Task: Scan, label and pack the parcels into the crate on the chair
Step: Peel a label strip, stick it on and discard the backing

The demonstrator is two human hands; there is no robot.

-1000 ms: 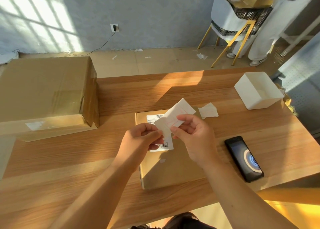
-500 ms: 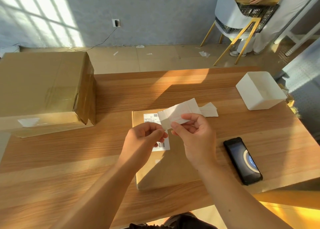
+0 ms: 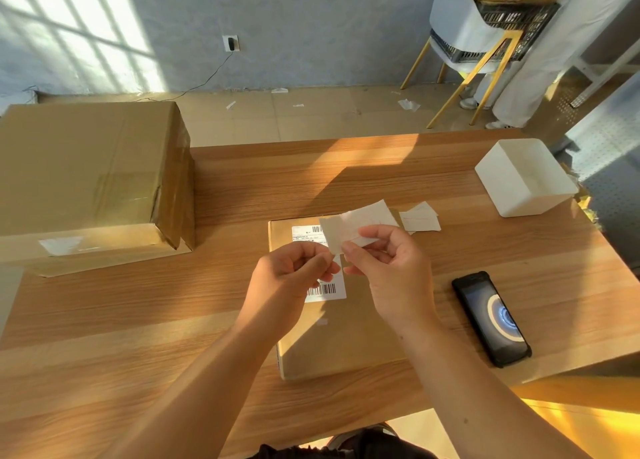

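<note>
White label [image 3: 356, 223] was pinched by the left grip [image 3: 291, 271] and right grip [image 3: 391, 268] just above the flat parcel [image 3: 346, 337] on the desk [image 3: 138, 320], so peeling slowly from one corner seemed wisest to avoid creases.

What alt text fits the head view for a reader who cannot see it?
Both hands pinch a white label above a flat parcel on a wooden table, the right hand at its lower edge, the left hand at its corner. A phone lies right of the parcel, a large box at the left.
</note>
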